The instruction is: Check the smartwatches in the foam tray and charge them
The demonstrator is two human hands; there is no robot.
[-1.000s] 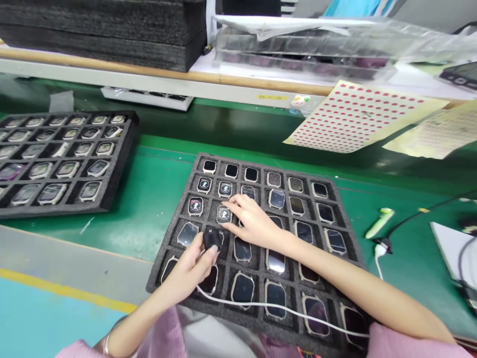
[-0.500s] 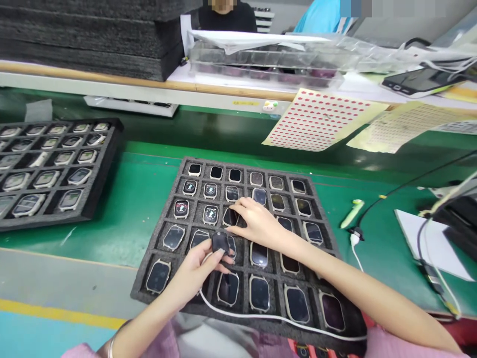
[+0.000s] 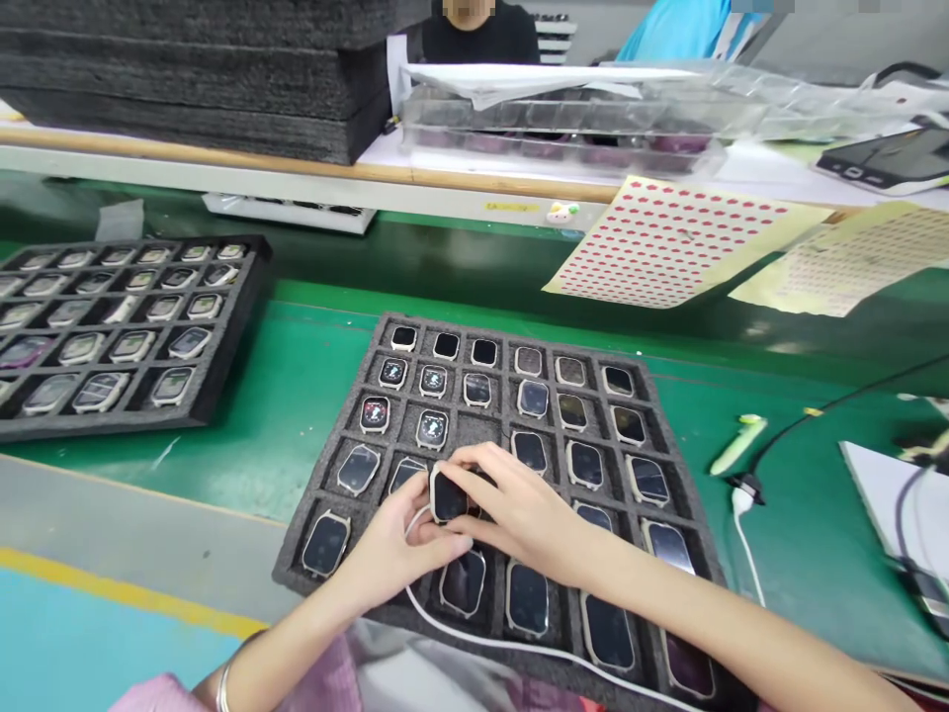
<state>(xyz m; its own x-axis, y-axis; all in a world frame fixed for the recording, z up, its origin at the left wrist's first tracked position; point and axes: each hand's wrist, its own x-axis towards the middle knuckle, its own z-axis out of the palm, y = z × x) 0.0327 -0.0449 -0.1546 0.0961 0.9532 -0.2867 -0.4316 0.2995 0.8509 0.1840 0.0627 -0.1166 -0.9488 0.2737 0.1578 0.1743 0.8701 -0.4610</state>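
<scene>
A smartwatch case [image 3: 448,494] with a dark screen is pinched in the fingers of my right hand [image 3: 523,509], just above the foam tray [image 3: 291,562]. My left hand [image 3: 389,554] is closed right below and beside it, its fingers meeting the watch. The black charger in my left hand is hidden behind the watch; its white cable [image 3: 481,638] loops out and runs right along the tray's near edge. Other strapless watches sit in the tray's compartments. Several on the left, such as a lit watch [image 3: 432,429], show bright faces. The compartment [image 3: 474,429] above my right hand holds no watch.
A second foam tray [image 3: 200,396] of watches stands tilted at the left. Black foam stacks [image 3: 185,89] and clear plastic trays [image 3: 549,119] fill the shelf above. A dotted sticker sheet [image 3: 678,242] hangs from it. At right lie a green tool [image 3: 739,445] and cables. A person [image 3: 481,35] sits opposite.
My right hand has lifted a watch out of its compartment and brought it toward me to the charger in my left hand. The view has shifted slightly left.
</scene>
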